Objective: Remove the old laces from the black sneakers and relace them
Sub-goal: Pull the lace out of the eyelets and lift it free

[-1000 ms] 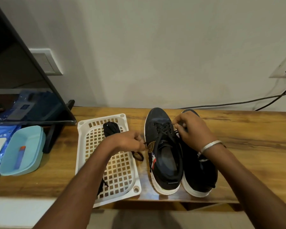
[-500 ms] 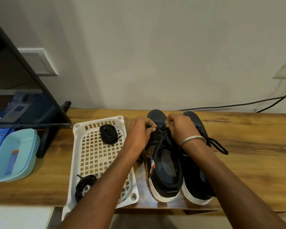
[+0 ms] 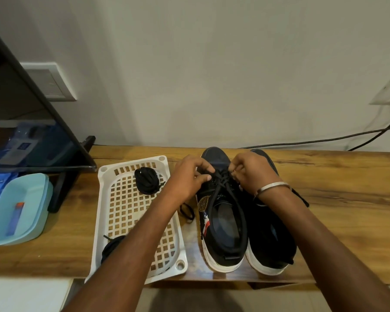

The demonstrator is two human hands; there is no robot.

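2 black sneakers stand side by side on the wooden bench (image 3: pixel 324 176), toes toward the back edge, heels at the front edge. Left hand (image 3: pixel 190 176) and right hand (image 3: pixel 250 172) are both at the lacing of the left sneaker (image 3: pixel 223 221), fingers curled and pinching its black lace (image 3: pixel 221 183) near the toe end. The right sneaker (image 3: pixel 270 244) touches it, partly covered by the right forearm. A white perforated tray (image 3: pixel 140 221) lies just left of the sneakers, holding 1 coiled black lace (image 3: pixel 147 180) at its back end and another lace bundle (image 3: pixel 109 248) near its front end. A light blue container (image 3: pixel 18 208) sits toward the bench's left edge.
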